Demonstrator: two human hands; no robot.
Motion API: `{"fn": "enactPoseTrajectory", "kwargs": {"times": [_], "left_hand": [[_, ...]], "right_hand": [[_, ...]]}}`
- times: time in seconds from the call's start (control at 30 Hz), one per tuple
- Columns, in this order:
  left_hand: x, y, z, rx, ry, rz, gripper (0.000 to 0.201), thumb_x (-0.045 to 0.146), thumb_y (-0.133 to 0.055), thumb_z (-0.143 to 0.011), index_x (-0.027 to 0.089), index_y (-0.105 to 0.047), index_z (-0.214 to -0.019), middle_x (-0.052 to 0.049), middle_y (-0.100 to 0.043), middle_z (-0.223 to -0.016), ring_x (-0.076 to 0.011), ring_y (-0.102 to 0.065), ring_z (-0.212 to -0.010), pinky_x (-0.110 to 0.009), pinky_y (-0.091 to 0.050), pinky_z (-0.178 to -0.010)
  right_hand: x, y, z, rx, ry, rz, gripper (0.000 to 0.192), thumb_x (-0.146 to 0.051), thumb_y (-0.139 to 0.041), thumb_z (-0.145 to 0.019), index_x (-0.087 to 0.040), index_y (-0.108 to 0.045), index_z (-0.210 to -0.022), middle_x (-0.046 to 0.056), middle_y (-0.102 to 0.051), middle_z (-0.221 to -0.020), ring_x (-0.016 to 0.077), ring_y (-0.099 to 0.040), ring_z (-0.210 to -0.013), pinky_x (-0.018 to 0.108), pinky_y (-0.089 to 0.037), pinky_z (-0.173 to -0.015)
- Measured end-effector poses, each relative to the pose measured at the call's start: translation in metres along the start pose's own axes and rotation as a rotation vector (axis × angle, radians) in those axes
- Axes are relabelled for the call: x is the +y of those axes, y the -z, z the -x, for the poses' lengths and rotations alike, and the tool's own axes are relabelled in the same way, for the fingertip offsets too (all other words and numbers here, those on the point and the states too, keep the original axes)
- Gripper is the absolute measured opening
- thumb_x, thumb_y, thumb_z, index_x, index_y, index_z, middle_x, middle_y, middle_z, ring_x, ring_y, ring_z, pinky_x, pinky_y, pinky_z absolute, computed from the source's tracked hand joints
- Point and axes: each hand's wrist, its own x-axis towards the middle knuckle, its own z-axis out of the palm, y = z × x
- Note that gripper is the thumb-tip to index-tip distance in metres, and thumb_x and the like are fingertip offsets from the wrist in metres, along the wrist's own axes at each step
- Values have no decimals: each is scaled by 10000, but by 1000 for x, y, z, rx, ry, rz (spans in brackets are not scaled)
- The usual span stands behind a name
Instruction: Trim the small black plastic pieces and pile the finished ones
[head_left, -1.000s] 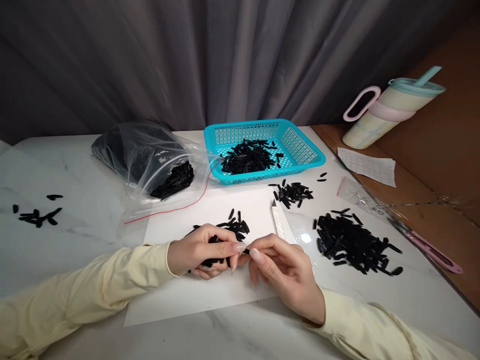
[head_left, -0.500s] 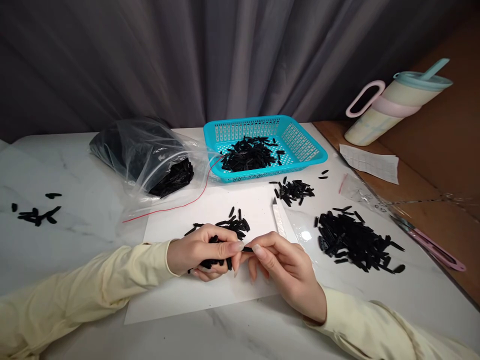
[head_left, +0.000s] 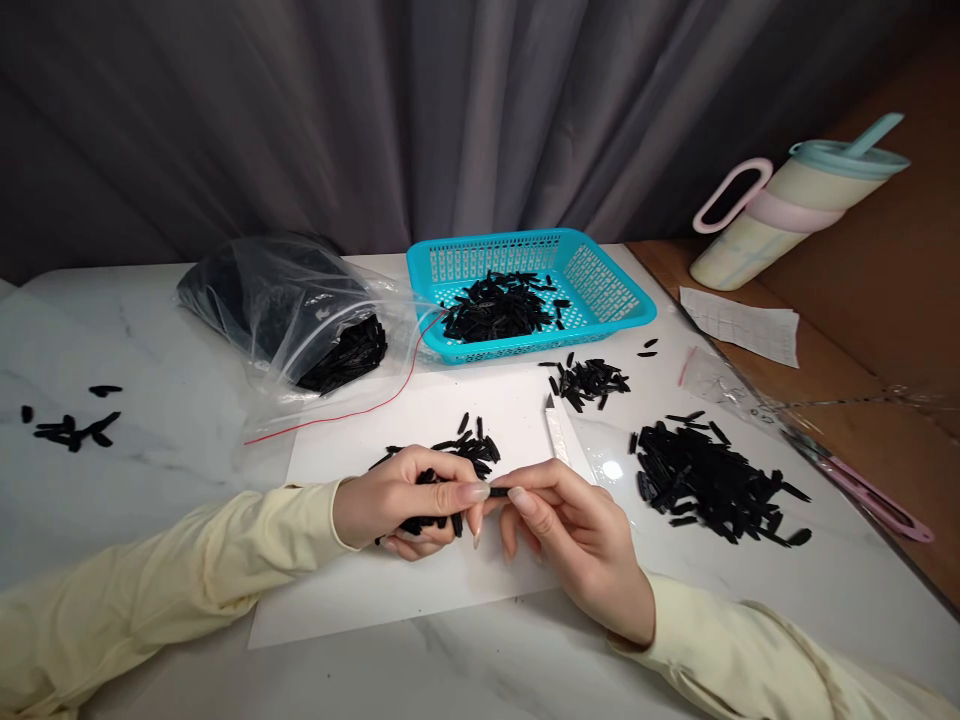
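Note:
My left hand [head_left: 405, 498] is curled around a bunch of small black plastic pieces [head_left: 429, 523] over a white sheet of paper [head_left: 420, 585]. My right hand [head_left: 577, 535] pinches one black piece [head_left: 499, 491] between thumb and forefinger, right at the left hand's fingertips. A small pile of black pieces [head_left: 472, 445] lies on the paper just behind my left hand. A white utility knife [head_left: 556, 432] lies on the paper's right edge, behind my right hand.
A turquoise basket [head_left: 604, 290] holds black pieces at the back. A clear zip bag [head_left: 292, 300] of pieces lies to the left. A large pile [head_left: 712, 480], a smaller pile [head_left: 589, 380] and several strays [head_left: 71, 428] lie about. A tumbler [head_left: 795, 205], a paper slip [head_left: 742, 325] and pink scissors [head_left: 877, 495] sit right.
My hands stay together over the paper; the right hand's pinch on the single piece has shifted slightly upward. The view has tilted a little.

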Motion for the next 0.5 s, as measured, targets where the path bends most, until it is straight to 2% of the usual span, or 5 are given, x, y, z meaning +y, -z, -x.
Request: {"fn": "enactPoseTrajectory", "kwargs": {"times": [0.17, 0.37, 0.5], "left_hand": [[0, 1, 0, 2, 5, 34, 314, 432, -584, -801, 139, -537, -697, 96, -309, -388, -12, -197, -305, -116, -165, -284], [2, 1, 0, -13, 26, 89, 321, 442, -584, -800, 143, -525, -697, 91, -330, -404, -10, -208, -313, -102, -176, -285], [2, 0, 1, -19, 29, 90, 310, 438, -565, -813, 148, -520, -716, 96, -318, -409, -8, -193, -315, -101, -168, -289]], "right_hand": [[1, 0, 0, -3, 14, -27, 140, -271, -443, -926, -187, -542, -979, 50, -683, -769, 107, -570, -507, 249, -451, -498], [2, 0, 0, -12, 34, -11, 131, -240, -433, -936, -182, -538, -989, 38, -672, -718, 94, -553, -494, 227, -412, -459], [2, 0, 0, 2, 33, -9, 123, -239, -441, -931, -189, -540, -984, 37, -682, -753, 94, -557, -489, 228, -412, -453]]}}
